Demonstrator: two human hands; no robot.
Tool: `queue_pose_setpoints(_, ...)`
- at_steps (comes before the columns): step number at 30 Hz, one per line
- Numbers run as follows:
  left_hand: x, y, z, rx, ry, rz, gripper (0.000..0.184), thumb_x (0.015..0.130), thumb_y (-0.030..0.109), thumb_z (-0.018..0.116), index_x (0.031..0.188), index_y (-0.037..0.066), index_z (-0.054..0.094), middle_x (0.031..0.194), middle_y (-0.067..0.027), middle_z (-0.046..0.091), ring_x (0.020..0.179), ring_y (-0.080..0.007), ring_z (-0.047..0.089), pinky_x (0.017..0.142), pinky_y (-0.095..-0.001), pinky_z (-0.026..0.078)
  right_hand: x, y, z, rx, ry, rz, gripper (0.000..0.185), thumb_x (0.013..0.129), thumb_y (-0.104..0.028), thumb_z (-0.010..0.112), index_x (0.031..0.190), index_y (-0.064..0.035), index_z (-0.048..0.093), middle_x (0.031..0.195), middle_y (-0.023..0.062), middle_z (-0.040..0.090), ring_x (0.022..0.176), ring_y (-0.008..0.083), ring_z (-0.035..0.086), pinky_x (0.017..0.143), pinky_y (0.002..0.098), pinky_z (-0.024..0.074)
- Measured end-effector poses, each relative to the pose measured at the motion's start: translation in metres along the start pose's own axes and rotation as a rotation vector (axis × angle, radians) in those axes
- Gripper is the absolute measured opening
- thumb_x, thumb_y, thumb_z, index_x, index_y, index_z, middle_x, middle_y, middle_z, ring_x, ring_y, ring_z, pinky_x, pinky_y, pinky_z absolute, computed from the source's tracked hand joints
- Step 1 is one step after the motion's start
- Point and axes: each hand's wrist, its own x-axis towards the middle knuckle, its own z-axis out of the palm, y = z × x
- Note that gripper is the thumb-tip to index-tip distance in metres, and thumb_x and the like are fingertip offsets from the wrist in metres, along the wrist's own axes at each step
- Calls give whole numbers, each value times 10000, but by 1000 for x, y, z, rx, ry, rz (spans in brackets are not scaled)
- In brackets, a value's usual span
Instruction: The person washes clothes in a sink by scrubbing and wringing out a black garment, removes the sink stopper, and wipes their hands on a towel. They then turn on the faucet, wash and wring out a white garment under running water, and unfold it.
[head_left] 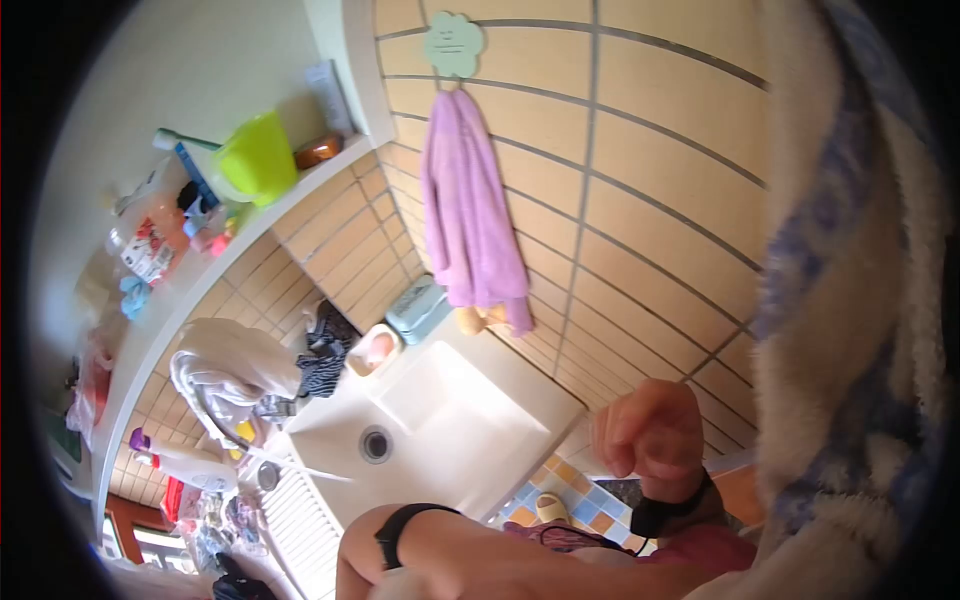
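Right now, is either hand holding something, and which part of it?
I can't tell. The right hand is curled, with nothing showing in it. The left hand is partly cut off below, so its fingers can't be seen.

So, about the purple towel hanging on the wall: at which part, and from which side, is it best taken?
I would grip the purple towel at its top, just below the green flower-shaped plaque, where the cloth gathers into a narrow bundle. Come from the front, since the tiled wall backs it. The lower part spreads wider, so probably suits less.
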Motion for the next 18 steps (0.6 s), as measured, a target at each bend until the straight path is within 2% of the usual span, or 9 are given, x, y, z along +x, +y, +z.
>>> queue_pose_setpoints(3,-2,0,5,51,-1,-1,684,951,508,600,1466,71,492,1442,-120,555,1306,-284,534,1092,-459,437,1,2,-3,-48,-7,88,175,947,-125,673,1011,31,627,668,128,623,550,199,549,490,334,443)
queue_pose_setpoints(11,19,40,-9,155,117,-28,653,950,446,631,1458,58,500,1414,-117,574,1280,-263,552,1075,-437,451,6,19,-25,-198,-105,261,217,992,-172,647,1103,14,641,889,85,665,762,147,581,678,301,469)
queue_pose_setpoints(18,51,60,-10,258,179,-73,629,949,392,658,1452,47,507,1389,-114,591,1258,-245,567,1060,-417,462,-2,46,-57,-353,-113,313,263,1032,-213,625,1184,0,654,1083,47,702,948,102,609,843,272,492)
